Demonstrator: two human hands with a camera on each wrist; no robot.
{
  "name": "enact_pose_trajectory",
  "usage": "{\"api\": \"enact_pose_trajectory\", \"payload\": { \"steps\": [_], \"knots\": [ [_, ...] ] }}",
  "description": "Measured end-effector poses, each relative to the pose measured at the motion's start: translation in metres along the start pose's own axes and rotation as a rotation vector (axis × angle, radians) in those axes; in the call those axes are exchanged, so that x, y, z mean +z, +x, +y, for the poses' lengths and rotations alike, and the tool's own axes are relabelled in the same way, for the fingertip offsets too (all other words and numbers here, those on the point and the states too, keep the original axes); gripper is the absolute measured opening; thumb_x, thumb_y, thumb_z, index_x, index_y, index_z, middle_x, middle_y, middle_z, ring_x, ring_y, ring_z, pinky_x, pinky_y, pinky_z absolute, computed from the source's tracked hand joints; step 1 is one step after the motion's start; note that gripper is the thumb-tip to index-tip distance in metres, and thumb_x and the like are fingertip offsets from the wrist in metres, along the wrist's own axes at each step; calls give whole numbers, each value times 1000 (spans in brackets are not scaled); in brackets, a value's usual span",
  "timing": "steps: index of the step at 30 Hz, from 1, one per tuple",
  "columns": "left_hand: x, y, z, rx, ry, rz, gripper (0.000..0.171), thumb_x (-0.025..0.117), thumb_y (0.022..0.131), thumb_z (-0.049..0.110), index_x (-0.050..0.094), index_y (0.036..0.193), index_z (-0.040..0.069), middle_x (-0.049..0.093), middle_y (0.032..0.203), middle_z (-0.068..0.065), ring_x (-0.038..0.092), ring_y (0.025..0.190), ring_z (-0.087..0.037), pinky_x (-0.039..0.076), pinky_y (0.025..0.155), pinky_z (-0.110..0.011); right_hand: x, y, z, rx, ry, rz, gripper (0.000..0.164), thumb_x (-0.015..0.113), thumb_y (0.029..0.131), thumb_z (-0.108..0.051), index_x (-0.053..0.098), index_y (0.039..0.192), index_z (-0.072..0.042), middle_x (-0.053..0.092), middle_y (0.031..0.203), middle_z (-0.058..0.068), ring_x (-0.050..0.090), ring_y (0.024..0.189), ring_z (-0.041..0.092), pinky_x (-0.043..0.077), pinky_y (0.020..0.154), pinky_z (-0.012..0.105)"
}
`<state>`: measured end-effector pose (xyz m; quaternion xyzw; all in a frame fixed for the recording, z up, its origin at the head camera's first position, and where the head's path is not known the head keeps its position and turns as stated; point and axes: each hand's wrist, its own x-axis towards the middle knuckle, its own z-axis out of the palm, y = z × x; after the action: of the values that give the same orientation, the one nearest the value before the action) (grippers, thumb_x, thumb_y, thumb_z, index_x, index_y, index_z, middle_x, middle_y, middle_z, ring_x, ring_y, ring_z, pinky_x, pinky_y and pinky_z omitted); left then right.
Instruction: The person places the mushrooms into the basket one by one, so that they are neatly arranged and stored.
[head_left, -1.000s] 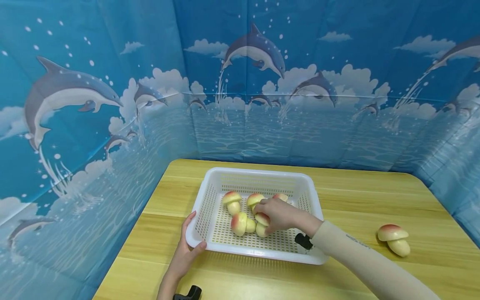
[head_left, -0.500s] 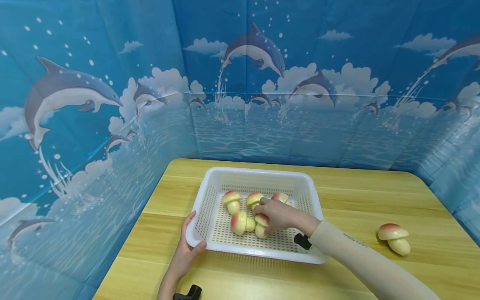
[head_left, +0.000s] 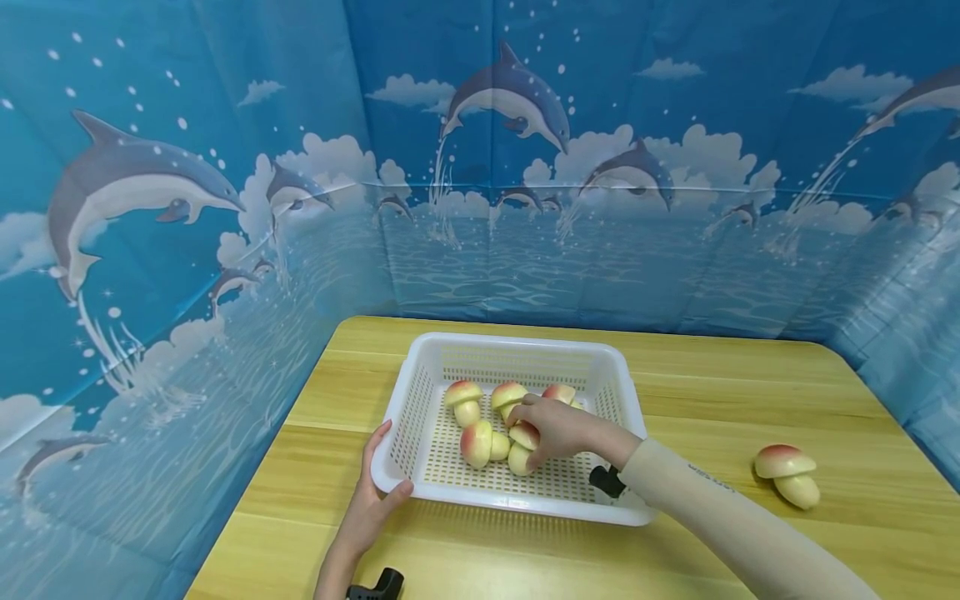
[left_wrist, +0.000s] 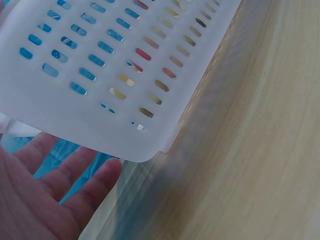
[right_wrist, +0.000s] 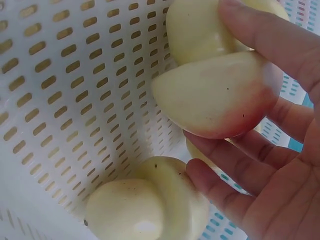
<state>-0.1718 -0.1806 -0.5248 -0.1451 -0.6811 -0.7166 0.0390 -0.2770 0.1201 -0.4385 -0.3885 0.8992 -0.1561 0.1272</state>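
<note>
My right hand [head_left: 558, 427] reaches into a white slotted plastic basket [head_left: 517, 505] and grips a mushroom [right_wrist: 220, 95], smooth and pale yellow with a red-tinged cap. The thumb lies on one side of it and the fingers on the other. Beside this hand sit more such mushrooms: one lying on its side [head_left: 480, 444], one at the left [head_left: 465, 403], one behind the fingertips [head_left: 508, 397], and one partly covered by the hand [head_left: 560, 393]. At the basket's near left corner rests my left hand [head_left: 366, 504], its fingers nearly straight along the outer side, thumb at the front rim.
Another mushroom [head_left: 787, 476] lies on the wooden table [head_left: 712, 392] to the right, outside the basket. A blue curtain printed with dolphins [head_left: 480, 250] hangs behind the table and at its sides. Black wrist cameras sit on both wrists.
Almost nothing differs. The whole scene has shifted very slightly upward in the head view; both hands keep their places on the basket and the mushroom.
</note>
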Motion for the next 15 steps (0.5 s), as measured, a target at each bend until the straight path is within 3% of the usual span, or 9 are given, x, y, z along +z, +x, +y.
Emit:
{"api": "enact_pose_trajectory", "payload": {
  "steps": [6,15],
  "knots": [
    [0,0,0,-7,12,8,84,63,86,6,14,151,27,24,150,-18,37,127,-42,43,94,-39,0,1,0,-17,33,16,58,85,69,-19,59,119,-4,54,116,5,54,93,16,47,75,32],
    [0,0,0,5,11,-1,83,63,86,7,14,151,26,24,150,-19,37,126,-43,43,93,-39,-1,0,-3,-33,40,22,54,84,70,-16,60,117,-4,56,114,6,53,93,15,47,74,31]
  ]
}}
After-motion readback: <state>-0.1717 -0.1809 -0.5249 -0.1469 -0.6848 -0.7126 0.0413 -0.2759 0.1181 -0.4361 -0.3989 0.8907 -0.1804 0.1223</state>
